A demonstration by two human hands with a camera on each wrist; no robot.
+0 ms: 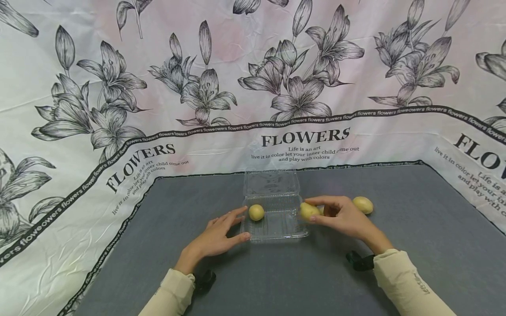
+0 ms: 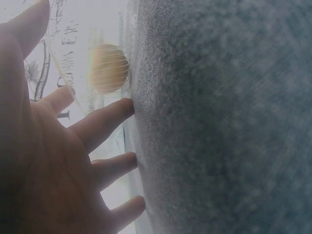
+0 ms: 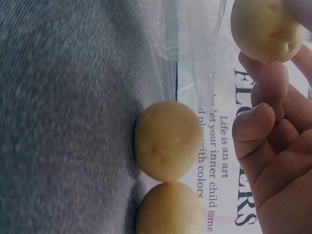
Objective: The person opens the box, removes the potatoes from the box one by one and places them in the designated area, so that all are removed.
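A clear plastic clamshell box (image 1: 282, 224) lies with its lid raised at the back, and one potato (image 1: 256, 212) sits in its left part. Beside the box's left wall is my left hand (image 1: 217, 236), fingers spread; in the left wrist view the fingertips appear to touch the plastic. My right hand (image 1: 348, 216) pinches a second potato (image 1: 308, 211) between thumb and fingers at the box's right edge. In the right wrist view this held potato (image 3: 267, 30) is above the table. Two more potatoes, a nearer one (image 3: 169, 212) and a farther one (image 3: 167, 141), rest on the table.
A grey cloth (image 1: 158, 250) covers the table. Behind it and along both sides hangs a white curtain (image 1: 221, 149) printed with flowers and lettering. In the head view, the right hand partly hides the table potatoes. Dark straps (image 1: 359, 262) are around both wrists.
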